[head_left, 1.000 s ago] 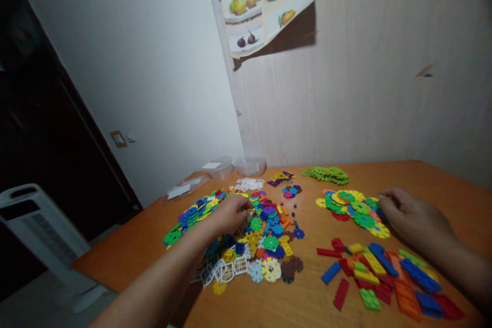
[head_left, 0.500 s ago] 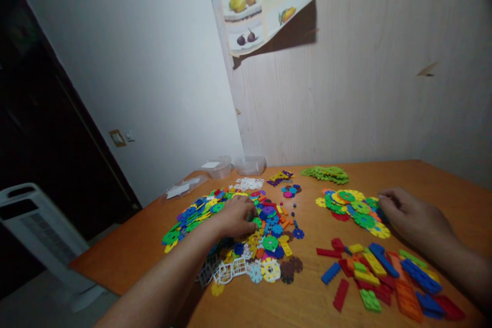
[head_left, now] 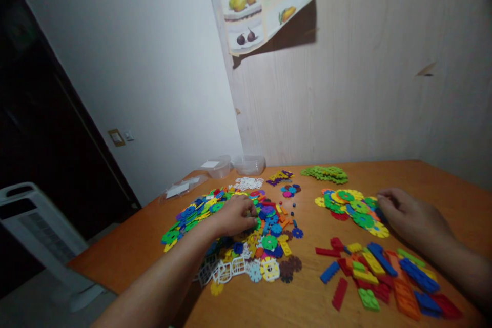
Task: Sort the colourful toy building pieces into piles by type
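My left hand [head_left: 238, 216] reaches into a large mixed pile of colourful plastic pieces [head_left: 196, 218], its fingers curled down among them. Whatever lies under those fingertips is hidden. On the right, my right hand [head_left: 411, 212] rests on the table with bent fingers, beside a heap of flower-shaped plastic discs [head_left: 359, 207] in yellow, green, blue and red. Its fingertips are near the heap's right edge, and what they may hold cannot be seen. Closer to me lie toy building bricks [head_left: 365, 277] in red, blue, yellow, green and orange.
White lattice pieces [head_left: 238, 265] and brown discs [head_left: 290, 268] lie at the pile's near edge. Behind are white pieces [head_left: 249, 183], purple and yellow pieces [head_left: 280, 178], green toothed pieces [head_left: 325, 174] and clear plastic containers [head_left: 249, 165]. A wall stands behind the wooden table [head_left: 119, 246].
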